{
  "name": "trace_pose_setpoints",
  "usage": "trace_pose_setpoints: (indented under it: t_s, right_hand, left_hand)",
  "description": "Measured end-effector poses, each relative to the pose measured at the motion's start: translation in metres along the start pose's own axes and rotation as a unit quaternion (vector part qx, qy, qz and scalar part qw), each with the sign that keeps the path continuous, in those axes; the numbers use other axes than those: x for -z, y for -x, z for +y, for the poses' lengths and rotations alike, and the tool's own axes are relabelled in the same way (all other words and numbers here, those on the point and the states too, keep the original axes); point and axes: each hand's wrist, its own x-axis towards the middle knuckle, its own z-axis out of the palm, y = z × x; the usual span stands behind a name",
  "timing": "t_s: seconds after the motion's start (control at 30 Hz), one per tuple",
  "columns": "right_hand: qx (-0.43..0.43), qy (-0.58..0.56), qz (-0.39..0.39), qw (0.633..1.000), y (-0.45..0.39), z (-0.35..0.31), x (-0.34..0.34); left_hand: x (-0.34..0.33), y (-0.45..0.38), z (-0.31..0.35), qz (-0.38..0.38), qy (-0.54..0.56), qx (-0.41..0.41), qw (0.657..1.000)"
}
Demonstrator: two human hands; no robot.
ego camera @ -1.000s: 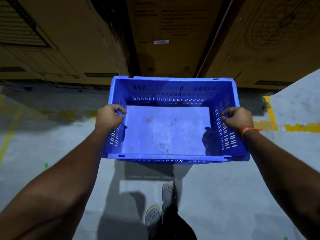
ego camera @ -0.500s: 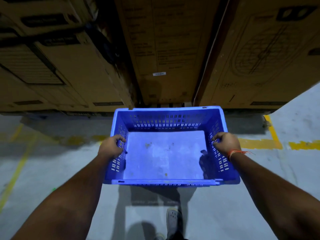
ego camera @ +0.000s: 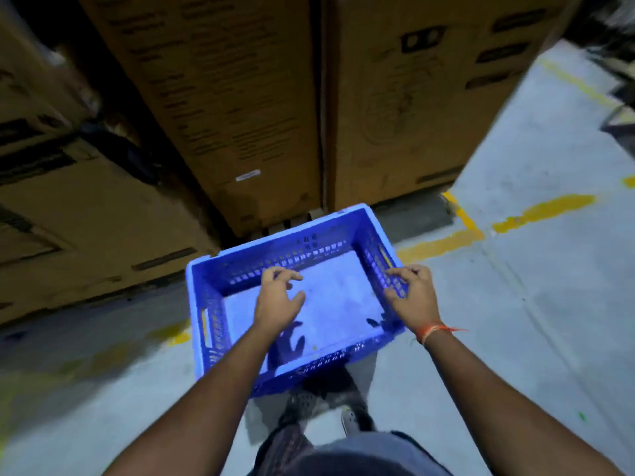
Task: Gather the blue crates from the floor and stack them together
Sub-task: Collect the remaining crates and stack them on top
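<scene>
A single blue slotted crate [ego camera: 292, 249] sits low in front of me, turned at an angle, close to the floor by the cartons. It holds nothing but a few specks. My left hand [ego camera: 278, 300] hovers above its inside with fingers spread, casting a shadow on the crate's bottom and touching nothing. My right hand [ego camera: 414, 297] is over the crate's right wall, fingers loosely apart at the rim, not clasped around it. No other crate is in view.
Tall cardboard cartons [ego camera: 240, 97] stand in a row right behind the crate. Grey concrete floor with yellow painted lines [ego camera: 543, 207] stretches to the right. My feet [ego camera: 350, 413] are just behind the crate. A dark frame [ego camera: 618, 111] shows at the right edge.
The crate went down from waist height toward the floor and turned counter-clockwise. Both hands came off its side walls; my left hand moved in over the middle.
</scene>
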Motion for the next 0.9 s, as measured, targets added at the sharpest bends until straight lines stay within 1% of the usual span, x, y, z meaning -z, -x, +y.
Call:
trace_pose_setpoints:
  t_s: [0.07, 0.13, 0.23, 0.33, 0.43, 0.5, 0.63, 0.77, 0.83, 0.9]
  right_hand:
    - [-0.028, -0.021, 0.035, 0.999, 0.027, 0.002, 0.004]
    - [-0.062, -0.026, 0.071, 0.995, 0.054, 0.003, 0.009]
    - [-0.139, -0.041, 0.124, 0.982, 0.102, 0.002, 0.013]
    - [-0.22, -0.056, 0.171, 0.959, 0.158, 0.004, 0.011]
    - [-0.297, -0.074, 0.21, 0.928, 0.226, 0.007, 0.004]
    - [-0.34, -0.086, 0.256, 0.901, 0.276, 0.008, -0.003]
    - [-0.426, -0.096, 0.33, 0.837, 0.382, 0.006, -0.021]
    - [-0.482, -0.105, 0.403, 0.771, 0.482, 0.003, -0.039]
    - [-0.501, -0.114, 0.434, 0.74, 0.53, 0.0, -0.049]
    - [-0.52, -0.121, 0.462, 0.708, 0.575, -0.001, -0.058]
  left_hand:
    - [-0.019, -0.004, 0.012, -0.074, 0.012, -0.063, 0.995]
    - [-0.032, -0.004, 0.023, -0.134, 0.015, -0.119, 0.984]
    - [-0.047, 0.004, 0.04, -0.216, 0.015, -0.197, 0.956]
    - [-0.061, 0.014, 0.058, -0.295, -0.003, -0.269, 0.917]
    - [-0.084, 0.037, 0.076, -0.382, -0.027, -0.341, 0.859]
    - [-0.105, 0.062, 0.088, -0.442, -0.035, -0.374, 0.815]
    - [-0.145, 0.127, 0.102, -0.54, -0.085, -0.446, 0.708]
    - [-0.175, 0.207, 0.113, -0.607, -0.147, -0.507, 0.593]
    - [-0.183, 0.25, 0.116, -0.629, -0.173, -0.523, 0.548]
    - [-0.19, 0.295, 0.117, -0.64, -0.19, -0.537, 0.516]
